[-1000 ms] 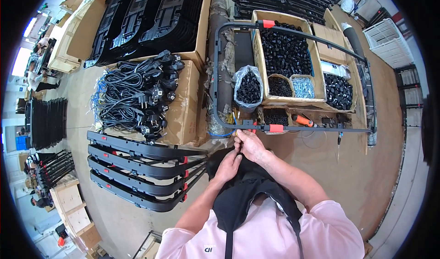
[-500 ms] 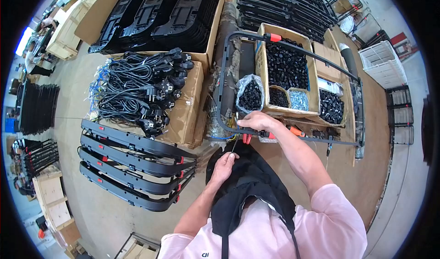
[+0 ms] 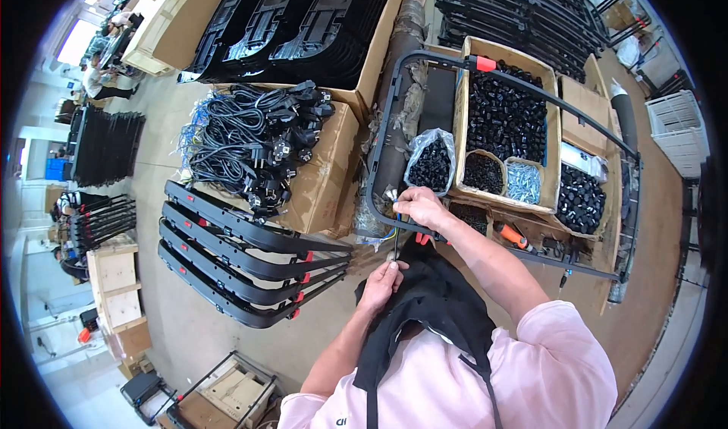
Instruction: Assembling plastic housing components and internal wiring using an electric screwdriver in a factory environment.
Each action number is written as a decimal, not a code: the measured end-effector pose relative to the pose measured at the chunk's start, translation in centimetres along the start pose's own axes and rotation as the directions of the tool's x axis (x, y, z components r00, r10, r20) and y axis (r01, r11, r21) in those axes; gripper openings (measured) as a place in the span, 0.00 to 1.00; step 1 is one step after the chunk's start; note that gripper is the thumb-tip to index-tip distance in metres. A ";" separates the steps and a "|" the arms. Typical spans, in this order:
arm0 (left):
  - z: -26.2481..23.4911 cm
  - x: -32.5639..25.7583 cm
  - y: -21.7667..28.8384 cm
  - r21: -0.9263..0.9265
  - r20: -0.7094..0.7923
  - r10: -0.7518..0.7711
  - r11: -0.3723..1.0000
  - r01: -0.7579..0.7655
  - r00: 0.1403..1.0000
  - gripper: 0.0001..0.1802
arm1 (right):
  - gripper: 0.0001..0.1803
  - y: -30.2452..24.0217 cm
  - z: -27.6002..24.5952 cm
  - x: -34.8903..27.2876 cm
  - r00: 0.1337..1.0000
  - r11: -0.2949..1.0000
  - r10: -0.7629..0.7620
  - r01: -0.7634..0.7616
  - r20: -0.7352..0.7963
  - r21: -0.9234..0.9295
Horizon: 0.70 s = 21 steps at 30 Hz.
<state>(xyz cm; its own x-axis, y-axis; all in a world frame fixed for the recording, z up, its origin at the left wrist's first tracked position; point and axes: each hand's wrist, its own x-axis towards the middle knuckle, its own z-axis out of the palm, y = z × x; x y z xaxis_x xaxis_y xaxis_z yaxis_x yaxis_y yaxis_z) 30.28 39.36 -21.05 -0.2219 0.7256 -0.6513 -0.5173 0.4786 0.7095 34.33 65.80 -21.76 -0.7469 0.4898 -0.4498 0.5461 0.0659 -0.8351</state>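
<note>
My left hand (image 3: 383, 283) is closed around a thin black cable (image 3: 396, 243) just in front of the black apron. Upward from that fist, the cable reaches the rounded near-left corner of a black tubular frame (image 3: 377, 156). Over this corner, my right hand (image 3: 426, 207) pinches the cable's end, where thin coloured wires show below the fingers. A small pale, shiny piece (image 3: 392, 194) sits beside its fingertips; I cannot make out its kind. Close by stands a clear plastic bag (image 3: 431, 160) of small black parts. The fingers partly hide the wire ends.
Inside the frame are a carton (image 3: 460, 118) of black parts and silver screws, and an orange-handled tool (image 3: 513, 236). Bundled power cords (image 3: 243, 144) lie on a carton at left, above stacked curved black bars (image 3: 227, 266). Black panels (image 3: 318, 31) fill a box behind.
The view has shifted, so the bench and stacks appear farther right. Both hands keep their grips at the frame corner, and the left has come slightly lower.
</note>
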 end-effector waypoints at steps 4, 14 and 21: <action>-0.7 -0.1 -1.7 0.396 0.035 0.255 0.884 -0.247 0.966 0.17 | 0.16 -0.2 0.3 -0.1 0.983 0.999 -0.034 0.027 -0.181 -0.042; -0.3 0.9 3.5 0.355 -0.078 0.074 0.934 -0.041 0.994 0.15 | 0.12 -0.6 -1.6 2.0 0.817 0.637 0.262 0.253 -0.513 0.728; -0.7 4.6 4.4 0.145 -0.045 0.082 0.987 -0.075 0.996 0.14 | 0.12 -2.9 -3.3 1.5 0.961 0.826 0.192 -0.048 -0.200 0.562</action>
<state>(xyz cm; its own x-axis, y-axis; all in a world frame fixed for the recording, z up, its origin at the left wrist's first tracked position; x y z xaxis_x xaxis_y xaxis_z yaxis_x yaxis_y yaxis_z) 26.41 44.39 -21.14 -0.3011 0.7394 -0.6021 -0.3739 0.4893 0.7879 32.88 69.26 -18.95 -0.5371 0.6570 -0.5290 0.2733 -0.4578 -0.8460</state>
